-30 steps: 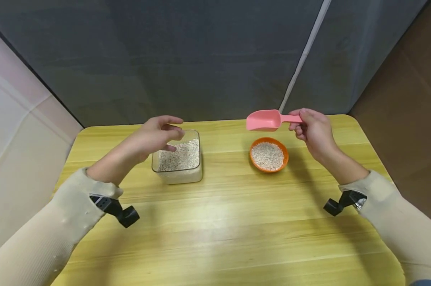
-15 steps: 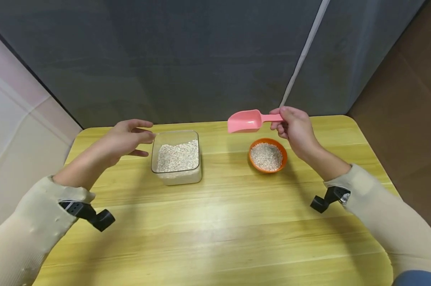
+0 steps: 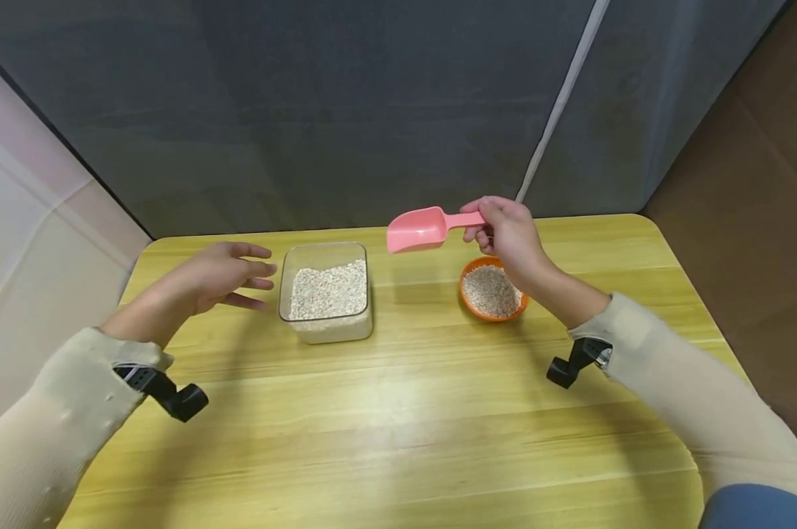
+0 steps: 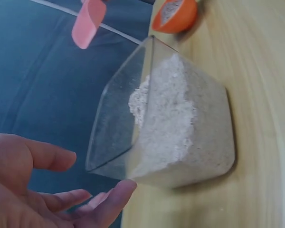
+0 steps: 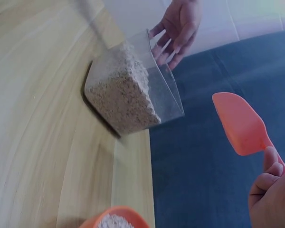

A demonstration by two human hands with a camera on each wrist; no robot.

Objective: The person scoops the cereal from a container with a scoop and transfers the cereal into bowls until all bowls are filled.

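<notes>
My right hand (image 3: 504, 231) pinches the handle of a pink scoop (image 3: 416, 229), held in the air between the clear square container (image 3: 327, 294) of pale grain and the orange bowl (image 3: 479, 304) of the same grain. The scoop (image 5: 242, 124) looks empty in the right wrist view. My left hand (image 3: 222, 275) hovers with its fingers straight just left of the container (image 4: 171, 118), not touching it. Part of the bowl lies behind my right hand and wrist.
Everything stands on a yellow wooden table (image 3: 398, 411) with rounded corners. A dark grey curtain (image 3: 345, 110) hangs behind its far edge. A black wrist camera (image 3: 173, 397) sits on each sleeve. The table's near half holds no objects.
My right hand has carried the scoop leftward from over the bowl toward the container. My left hand has drawn back from above the container to its left side.
</notes>
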